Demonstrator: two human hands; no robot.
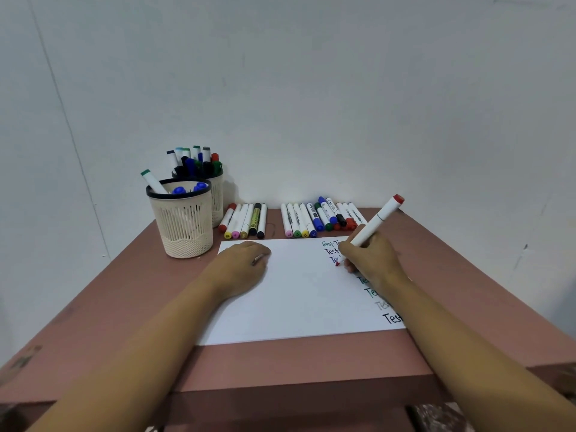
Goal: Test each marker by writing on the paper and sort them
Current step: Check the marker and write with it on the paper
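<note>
A white sheet of paper (299, 294) lies on the pinkish-brown table, with several "Test" words in different colours down its right side. My right hand (371, 260) grips a white marker with a red end (378, 221), its red tip touching the paper at a red "Te". My left hand (244, 265) rests on the paper's upper left part with something small and pale, perhaps a cap, under its fingers. Two rows of markers lie behind the paper: a left row (244, 221) and a right row (321, 218).
Two cream mesh cups stand at the table's back left: the near cup (182, 222) holds a green-capped marker and blue ones, the far cup (215, 194) is full of several markers. A white wall runs right behind the table (124, 307).
</note>
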